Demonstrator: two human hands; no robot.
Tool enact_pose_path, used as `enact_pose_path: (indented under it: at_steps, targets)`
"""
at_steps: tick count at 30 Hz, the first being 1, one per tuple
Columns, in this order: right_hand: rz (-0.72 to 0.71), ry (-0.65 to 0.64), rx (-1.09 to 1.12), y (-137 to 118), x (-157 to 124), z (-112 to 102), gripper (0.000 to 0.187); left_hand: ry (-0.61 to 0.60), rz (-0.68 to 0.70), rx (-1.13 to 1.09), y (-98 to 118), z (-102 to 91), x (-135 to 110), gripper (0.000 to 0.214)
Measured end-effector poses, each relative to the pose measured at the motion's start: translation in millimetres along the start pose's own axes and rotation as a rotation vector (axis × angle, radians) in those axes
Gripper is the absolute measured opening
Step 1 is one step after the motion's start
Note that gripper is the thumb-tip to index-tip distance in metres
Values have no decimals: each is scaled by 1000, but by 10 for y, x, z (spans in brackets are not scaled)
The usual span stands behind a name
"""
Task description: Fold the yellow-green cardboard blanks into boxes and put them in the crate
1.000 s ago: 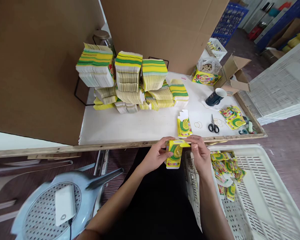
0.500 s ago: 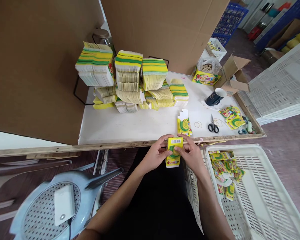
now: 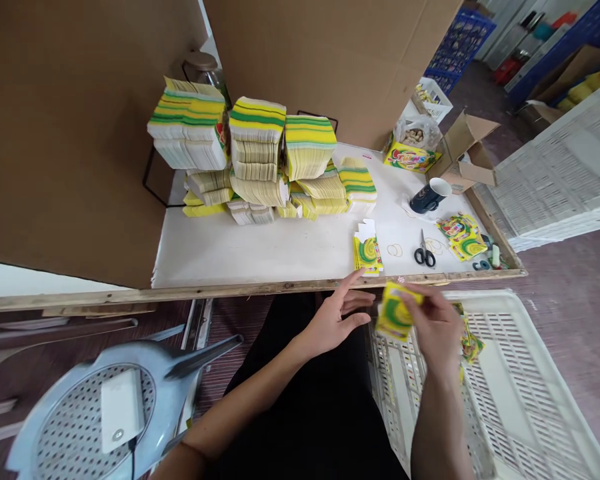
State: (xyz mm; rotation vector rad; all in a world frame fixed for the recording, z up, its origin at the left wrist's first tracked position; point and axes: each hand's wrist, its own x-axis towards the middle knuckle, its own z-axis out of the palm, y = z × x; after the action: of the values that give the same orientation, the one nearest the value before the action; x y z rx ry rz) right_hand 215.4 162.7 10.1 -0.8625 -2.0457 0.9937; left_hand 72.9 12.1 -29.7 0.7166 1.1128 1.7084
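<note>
My right hand (image 3: 435,327) grips a small yellow and green carton (image 3: 397,312) between thumb and fingers, over the near edge of a white crate (image 3: 525,373). The carton is slightly blurred. My left hand (image 3: 336,317) is apart from it, fingers stretched out and holding nothing; its index fingertip reaches the lower edge of a flat stack of carton blanks (image 3: 367,250) on the table edge. Several cartons (image 3: 473,343) lie in the crate, partly hidden by my right hand.
Bundled card blanks (image 3: 257,140) stand piled on the white table (image 3: 220,250). Black scissors (image 3: 424,255), rubber bands (image 3: 395,250), a dark mug (image 3: 430,195) and flat printed cartons (image 3: 461,235) lie to the right. A blue stool (image 3: 55,413) with a white power bank (image 3: 123,408) stands at lower left.
Both hands held the carton before. My left hand has let go and opened, while my right hand has carried the carton rightward toward the crate.
</note>
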Motion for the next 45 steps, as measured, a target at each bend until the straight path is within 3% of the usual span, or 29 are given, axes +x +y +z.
enact_pose_path:
  at_steps: [2, 3, 6, 9, 13, 15, 18, 20, 24, 28, 31, 33, 37, 41, 45]
  targets:
    - [-55, 226, -403, 113, 69, -309, 28, 39, 27, 59, 0, -54, 8, 77]
    - [-66, 279, -551, 182, 115, -420, 33, 65, 33, 78, -5, -76, 17, 74]
    - [-97, 230, -698, 405, 276, -438, 43, 116, 22, 93, -29, -90, 44, 64]
    - [-75, 62, -601, 585, 453, 3, 40, 97, 9, 113, -36, -61, 38, 55]
    - [156, -8, -658, 658, 624, 721, 54, 132, 3, 167, -7, -118, -25, 50]
    - [237, -69, -723, 642, 661, 928, 58, 184, 2, 187, 5, -186, -54, 48]
    - [269, -134, -768, 615, 680, 1027, 46, 241, 3, 187, 6, -262, -61, 47]
    - [278, -79, -685, 605, 686, 1005, 40, 248, 1, 182, -7, -275, -40, 48]
    - [248, 21, -278, 548, 645, 881, 29, 239, -7, 167, -50, -282, 20, 50]
    - [243, -37, 126, 352, 386, 809, 36, 233, 13, 15, -78, -350, 66, 54]
    - [341, -142, 551, 159, 90, 871, 38, 178, 49, -165, -65, -394, 87, 53]
    - [418, -193, 683, 60, -75, 940, 35, 151, 48, -265, -45, -405, 89, 51]
    - [500, -264, 767, -37, -235, 1010, 30, 72, -17, -407, -5, -419, 57, 55]
    - [465, -297, 715, -94, -259, 968, 28, 1, -14, -430, 28, -433, 19, 52]
    - [393, -312, 575, -137, -288, 953, 27, 87, -23, -414, 9, -420, 22, 46]
